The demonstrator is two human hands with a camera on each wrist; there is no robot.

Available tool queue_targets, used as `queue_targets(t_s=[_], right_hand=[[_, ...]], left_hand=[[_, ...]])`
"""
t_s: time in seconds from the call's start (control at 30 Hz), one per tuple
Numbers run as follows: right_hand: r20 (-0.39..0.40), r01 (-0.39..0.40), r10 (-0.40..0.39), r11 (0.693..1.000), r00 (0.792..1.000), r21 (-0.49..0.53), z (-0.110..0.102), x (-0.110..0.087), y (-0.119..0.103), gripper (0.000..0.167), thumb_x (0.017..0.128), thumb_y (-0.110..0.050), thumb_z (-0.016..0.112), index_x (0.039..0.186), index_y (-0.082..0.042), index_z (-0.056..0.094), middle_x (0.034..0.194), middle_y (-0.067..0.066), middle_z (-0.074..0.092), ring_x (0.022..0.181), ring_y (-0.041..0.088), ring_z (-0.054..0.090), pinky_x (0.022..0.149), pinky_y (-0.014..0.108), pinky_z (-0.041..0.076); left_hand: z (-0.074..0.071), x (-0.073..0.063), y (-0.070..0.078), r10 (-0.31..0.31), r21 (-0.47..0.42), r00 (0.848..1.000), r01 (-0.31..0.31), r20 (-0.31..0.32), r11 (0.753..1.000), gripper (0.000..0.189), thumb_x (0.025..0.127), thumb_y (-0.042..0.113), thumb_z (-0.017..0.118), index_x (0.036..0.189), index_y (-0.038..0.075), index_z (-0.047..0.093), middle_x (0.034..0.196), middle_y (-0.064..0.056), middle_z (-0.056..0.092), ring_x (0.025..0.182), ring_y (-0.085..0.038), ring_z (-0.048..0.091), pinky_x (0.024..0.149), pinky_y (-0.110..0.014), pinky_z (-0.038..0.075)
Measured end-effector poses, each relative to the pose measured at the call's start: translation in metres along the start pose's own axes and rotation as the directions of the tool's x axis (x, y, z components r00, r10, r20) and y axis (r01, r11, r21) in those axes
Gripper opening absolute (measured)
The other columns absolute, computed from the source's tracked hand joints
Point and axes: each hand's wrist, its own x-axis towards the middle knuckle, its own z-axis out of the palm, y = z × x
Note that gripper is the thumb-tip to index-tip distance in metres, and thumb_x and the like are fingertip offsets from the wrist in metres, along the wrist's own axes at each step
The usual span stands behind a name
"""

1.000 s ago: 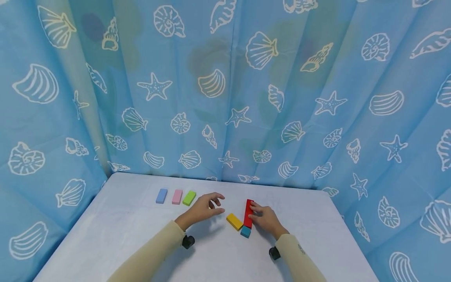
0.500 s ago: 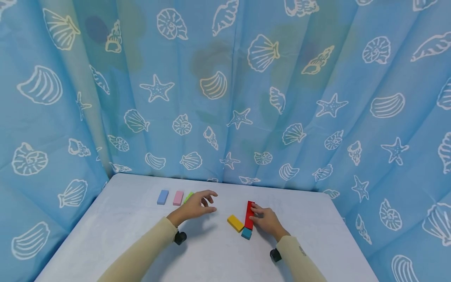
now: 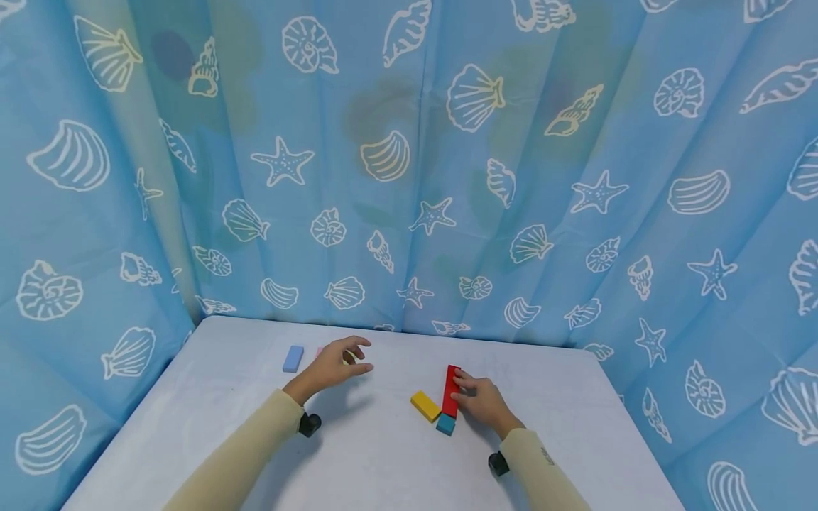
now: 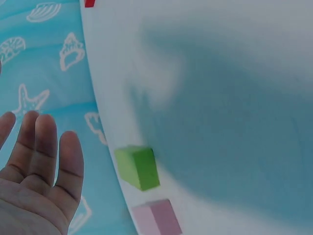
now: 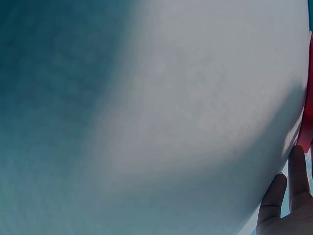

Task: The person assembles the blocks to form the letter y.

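My left hand point(image 3: 329, 367) hovers above the far left of the table, fingers apart and loosely bent, holding nothing. It hides most of the pink block point(image 4: 157, 218) and the green block point(image 4: 138, 167), which the left wrist view shows standing close together. My right hand point(image 3: 483, 402) rests its fingertips and thumb against the right side and top of a long red block point(image 3: 450, 392). At the red block's near end, a teal block point(image 3: 446, 424) touches it. A yellow block point(image 3: 425, 405) lies slanted to the left, its corner close to both.
A blue block point(image 3: 293, 359) lies left of my left hand. The white table point(image 3: 383, 461) ends at the back and sides against a blue curtain point(image 3: 409, 177) with shell and starfish prints.
My left hand has moved left, from beside the yellow block to over the green and pink blocks. My right hand stays at the red block.
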Motion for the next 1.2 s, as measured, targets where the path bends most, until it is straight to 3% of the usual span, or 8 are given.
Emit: queue_targets(t_s=[0.13, 0.43, 0.73, 1.03, 1.2], right_hand=[[0.000, -0.009, 0.009, 1.000, 1.000, -0.002, 0.000, -0.001, 0.001, 0.048, 0.091, -0.019, 0.072, 0.137, -0.016, 0.059, 0.148, 0.003, 0.053, 0.140, 0.040, 0.040, 0.103, 0.053, 0.047], [-0.006, -0.016, 0.016, 1.000, 1.000, 0.000, 0.002, -0.003, 0.002, 0.048, 0.091, -0.018, 0.072, 0.137, -0.016, 0.059, 0.148, 0.003, 0.053, 0.140, 0.040, 0.040, 0.103, 0.053, 0.047], [-0.007, -0.012, 0.012, 1.000, 1.000, -0.001, 0.001, -0.001, 0.002, 0.048, 0.091, -0.019, 0.072, 0.137, -0.016, 0.059, 0.148, 0.002, 0.053, 0.140, 0.040, 0.039, 0.102, 0.053, 0.047], [-0.015, -0.014, 0.014, 1.000, 1.000, 0.007, -0.001, 0.001, 0.002, 0.049, 0.090, -0.020, 0.072, 0.137, -0.018, 0.060, 0.148, 0.001, 0.053, 0.141, 0.038, 0.039, 0.102, 0.052, 0.048], [-0.009, -0.001, 0.001, 1.000, 1.000, 0.024, 0.000, 0.000, 0.001, 0.048, 0.090, -0.018, 0.072, 0.136, -0.015, 0.060, 0.147, 0.003, 0.053, 0.141, 0.040, 0.039, 0.102, 0.052, 0.047]], left_hand=[[-0.004, -0.003, -0.004, -0.041, 0.013, 0.999, 0.042, -0.014, 0.999, 0.044, 0.087, 0.031, 0.076, 0.125, 0.013, 0.063, 0.105, -0.012, 0.066, 0.088, -0.015, 0.060, 0.077, -0.030, 0.053], [-0.006, -0.007, -0.016, -0.067, 0.016, 0.994, 0.069, -0.087, 0.998, 0.031, 0.093, 0.014, 0.068, 0.123, 0.011, 0.064, 0.110, -0.012, 0.066, 0.097, -0.023, 0.062, 0.081, -0.039, 0.054], [-0.004, -0.008, -0.031, -0.128, 0.029, 0.980, 0.134, -0.154, 0.991, 0.038, 0.091, 0.002, 0.060, 0.129, 0.007, 0.061, 0.125, -0.017, 0.061, 0.115, -0.035, 0.058, 0.100, -0.056, 0.046], [0.003, -0.004, -0.042, -0.187, -0.057, 0.976, 0.182, -0.113, 0.982, 0.045, 0.093, 0.003, 0.061, 0.137, 0.007, 0.054, 0.146, -0.019, 0.049, 0.133, -0.041, 0.047, 0.109, -0.054, 0.040], [0.007, -0.004, -0.046, -0.193, -0.016, 0.974, 0.193, -0.119, 0.981, 0.049, 0.092, 0.006, 0.065, 0.139, 0.006, 0.053, 0.147, -0.019, 0.048, 0.136, -0.042, 0.044, 0.110, -0.055, 0.038]])
